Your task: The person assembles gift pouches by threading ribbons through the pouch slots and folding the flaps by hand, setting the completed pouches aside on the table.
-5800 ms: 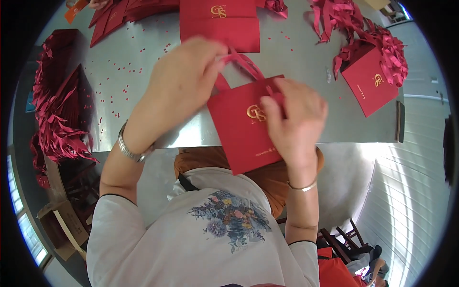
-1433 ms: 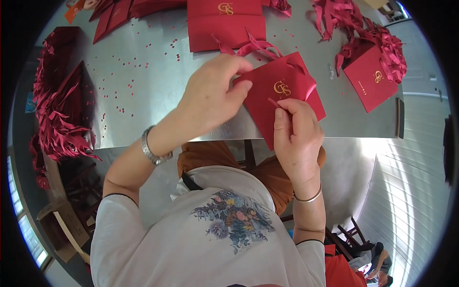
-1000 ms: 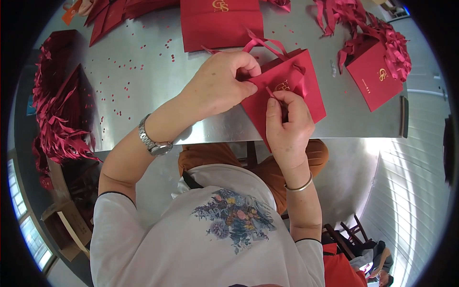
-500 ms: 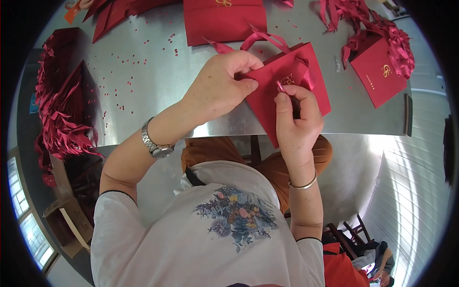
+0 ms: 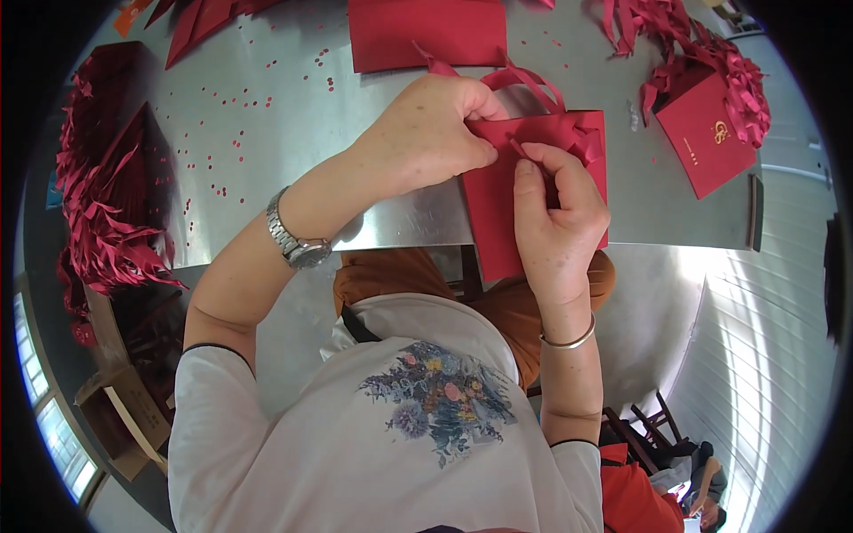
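Observation:
A red paper gift bag (image 5: 494,226) hangs partly over the table's near edge, tilted toward me. My left hand (image 5: 435,133) pinches its upper left edge, the thumb on the front and the fingers behind or inside the mouth, where they are partly hidden. In front of the bag, my right hand (image 5: 562,209) is closed, thumb and forefinger pinching the end of a pink-red ribbon (image 5: 516,143). At the bag's upper right corner, ribbon (image 5: 585,142) bunches against the front. A ribbon handle (image 5: 538,84) arches above the mouth.
Another red bag (image 5: 426,35) lies flat beyond my hands. At right, a bag (image 5: 706,133) lies by heaped ribbons (image 5: 746,98). Stacked bags with ribbons (image 5: 107,204) fill the left end. Small red paper discs (image 5: 220,189) dot the metal table (image 5: 382,222). Another person (image 5: 640,493) is at lower right.
The bag has turned, so its top edge now runs nearly level. My left hand has shifted right and slightly up with it. The right hand still pinches the ribbon, nearer the bag's top edge.

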A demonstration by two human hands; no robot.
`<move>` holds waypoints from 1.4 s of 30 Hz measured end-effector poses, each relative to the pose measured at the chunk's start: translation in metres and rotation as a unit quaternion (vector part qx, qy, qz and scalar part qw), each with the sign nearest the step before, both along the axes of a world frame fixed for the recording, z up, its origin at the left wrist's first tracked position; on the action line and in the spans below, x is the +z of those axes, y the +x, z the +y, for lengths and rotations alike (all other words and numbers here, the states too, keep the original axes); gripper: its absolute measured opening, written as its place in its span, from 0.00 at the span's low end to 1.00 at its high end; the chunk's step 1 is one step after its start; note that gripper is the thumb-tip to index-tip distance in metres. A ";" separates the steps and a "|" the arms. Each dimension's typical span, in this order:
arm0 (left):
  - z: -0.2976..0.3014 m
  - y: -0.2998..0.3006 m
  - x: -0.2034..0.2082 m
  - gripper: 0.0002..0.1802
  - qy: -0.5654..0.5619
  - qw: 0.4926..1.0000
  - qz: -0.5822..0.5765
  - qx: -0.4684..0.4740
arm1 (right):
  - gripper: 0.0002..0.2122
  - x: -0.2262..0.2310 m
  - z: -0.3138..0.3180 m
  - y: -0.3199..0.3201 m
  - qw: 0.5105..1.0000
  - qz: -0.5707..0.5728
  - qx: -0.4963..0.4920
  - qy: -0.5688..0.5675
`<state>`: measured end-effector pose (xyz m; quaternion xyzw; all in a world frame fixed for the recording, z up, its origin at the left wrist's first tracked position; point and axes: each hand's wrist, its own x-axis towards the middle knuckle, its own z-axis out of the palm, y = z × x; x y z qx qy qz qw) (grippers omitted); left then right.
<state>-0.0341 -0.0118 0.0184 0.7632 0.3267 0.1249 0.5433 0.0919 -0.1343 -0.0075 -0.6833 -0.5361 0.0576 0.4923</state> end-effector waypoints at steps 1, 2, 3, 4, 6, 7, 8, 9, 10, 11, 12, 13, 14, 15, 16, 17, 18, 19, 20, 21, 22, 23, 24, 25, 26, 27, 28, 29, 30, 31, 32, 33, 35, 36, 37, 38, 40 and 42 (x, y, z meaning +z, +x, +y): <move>0.001 0.000 0.000 0.13 -0.002 1.000 0.000 -0.001 | 0.05 -0.001 0.000 0.000 1.000 0.002 -0.004 -0.004; 0.002 0.000 0.001 0.13 0.011 1.000 0.009 -0.006 | 0.05 -0.002 0.001 -0.001 1.000 0.002 -0.004 -0.007; 0.003 0.000 0.000 0.12 0.023 0.999 0.019 -0.011 | 0.05 -0.003 0.001 -0.001 1.000 0.000 -0.008 -0.011; 0.003 0.000 -0.001 0.12 0.020 1.000 0.019 -0.012 | 0.05 -0.004 0.002 -0.001 1.000 -0.002 -0.012 -0.015; 0.002 0.000 -0.005 0.11 0.050 0.999 0.015 -0.016 | 0.05 -0.007 0.002 -0.001 1.000 -0.001 -0.017 -0.019; 0.002 0.000 -0.006 0.11 0.046 0.999 0.016 -0.016 | 0.05 -0.009 0.002 -0.001 1.000 -0.002 -0.023 -0.020; 0.001 0.000 -0.006 0.11 0.062 0.998 0.008 -0.012 | 0.05 -0.010 0.002 -0.001 0.999 -0.001 -0.023 -0.024; 0.001 -0.001 -0.007 0.11 0.079 0.997 -0.001 -0.008 | 0.05 -0.010 0.002 0.000 0.999 -0.008 -0.024 -0.026; 0.001 -0.001 -0.007 0.11 0.075 0.997 0.000 -0.008 | 0.05 -0.010 0.002 -0.001 0.999 -0.016 -0.025 -0.028; 0.003 -0.001 -0.006 0.10 0.084 0.996 0.008 -0.023 | 0.05 -0.010 0.002 -0.001 0.999 -0.015 -0.025 -0.031; 0.004 -0.001 -0.006 0.10 0.093 0.995 0.016 -0.038 | 0.05 -0.009 0.002 -0.001 0.999 -0.015 -0.029 -0.032; 0.004 -0.001 -0.008 0.10 0.090 0.995 0.016 -0.038 | 0.04 -0.009 0.002 -0.002 0.999 -0.016 -0.034 -0.033; 0.005 -0.002 -0.009 0.10 0.119 0.992 0.014 -0.048 | 0.04 -0.009 0.003 -0.002 0.999 -0.015 -0.032 -0.035; 0.006 -0.003 -0.010 0.10 0.149 0.987 0.011 -0.059 | 0.04 -0.010 0.003 -0.002 0.999 -0.011 -0.030 -0.032; 0.006 -0.003 -0.010 0.10 0.147 0.987 0.011 -0.058 | 0.04 -0.010 0.003 -0.002 0.999 -0.008 -0.028 -0.029; 0.008 -0.003 -0.011 0.10 0.138 0.989 0.016 -0.059 | 0.04 -0.011 0.003 -0.001 0.999 -0.007 -0.028 -0.032; 0.008 -0.003 -0.011 0.10 0.130 0.990 0.020 -0.061 | 0.04 -0.012 0.003 -0.001 0.999 -0.010 -0.024 -0.029; 0.009 -0.003 -0.010 0.10 0.127 0.990 0.020 -0.061 | 0.04 -0.013 0.003 -0.001 0.999 -0.013 -0.021 -0.027; 0.009 -0.003 -0.008 0.11 0.118 0.991 0.022 -0.055 | 0.04 -0.013 0.002 -0.001 0.999 -0.013 -0.021 -0.028; 0.008 -0.004 -0.007 0.11 0.110 0.992 0.023 -0.050 | 0.04 -0.013 0.002 -0.001 0.999 -0.018 -0.013 -0.023; 0.008 -0.004 -0.009 0.11 0.108 0.993 0.023 -0.050 | 0.04 -0.013 0.002 -0.001 1.000 -0.023 -0.004 -0.018; 0.007 -0.004 -0.009 0.11 0.103 0.993 0.016 -0.046 | 0.04 -0.012 0.003 -0.001 1.000 -0.023 -0.004 -0.019; 0.007 -0.005 -0.010 0.12 0.097 0.994 0.010 -0.043 | 0.04 -0.012 0.003 -0.001 0.999 -0.028 -0.003 -0.017; 0.007 -0.005 -0.009 0.12 0.096 0.994 0.010 -0.042 | 0.04 -0.011 0.004 -0.002 0.999 -0.032 -0.002 -0.015; 0.008 -0.006 -0.008 0.11 0.087 0.995 0.009 -0.044 | 0.04 -0.010 0.004 -0.002 0.999 -0.033 -0.002 -0.016; 0.008 -0.006 -0.008 0.11 0.077 0.996 0.008 -0.045 | 0.04 -0.010 0.005 -0.003 0.999 -0.025 -0.007 -0.023; 0.008 -0.006 -0.009 0.11 0.076 0.996 0.008 -0.045 | 0.03 -0.009 0.005 -0.004 0.999 -0.018 -0.012 -0.031; 0.008 -0.007 -0.010 0.11 0.078 0.996 0.000 -0.045 | 0.03 -0.007 0.007 -0.004 0.999 -0.019 -0.013 -0.031; 0.008 -0.007 -0.011 0.10 0.080 0.996 -0.009 -0.044 | 0.03 -0.005 0.008 -0.005 0.998 -0.028 -0.013 -0.045; 0.007 -0.008 -0.012 0.10 0.080 0.996 -0.010 -0.044 | 0.02 -0.003 0.009 -0.006 0.997 -0.038 -0.013 -0.059; 0.006 -0.008 -0.012 0.10 0.067 0.997 -0.018 -0.036 | 0.02 -0.002 0.011 -0.006 0.997 -0.040 -0.013 -0.059; 0.005 -0.009 -0.012 0.10 0.054 0.998 -0.026 -0.027 | 0.02 -0.001 0.012 -0.007 0.996 -0.074 -0.007 -0.047; 0.002 -0.009 -0.015 0.11 0.076 0.996 -0.030 -0.016 | 0.01 0.002 0.014 -0.008 0.993 -0.109 0.001 -0.034; 0.001 -0.009 -0.016 0.11 0.098 0.995 -0.033 -0.006 | 0.02 0.003 0.015 -0.008 0.985 -0.168 0.004 -0.039; -0.001 -0.008 -0.017 0.11 0.098 0.995 -0.034 -0.004 | 0.03 0.005 0.016 -0.009 0.973 -0.227 0.007 -0.043; -0.003 -0.008 -0.017 0.11 0.122 0.992 -0.031 0.003 | 0.03 0.008 0.017 -0.010 0.973 -0.229 0.008 -0.042; -0.005 -0.010 -0.019 0.12 0.145 0.989 -0.029 0.011 | 0.06 0.015 0.018 -0.015 0.947 -0.304 0.007 -0.106; -0.005 -0.009 -0.019 0.12 0.120 0.992 -0.039 0.023 | 0.07 0.020 0.018 -0.020 0.936 -0.332 0.006 -0.112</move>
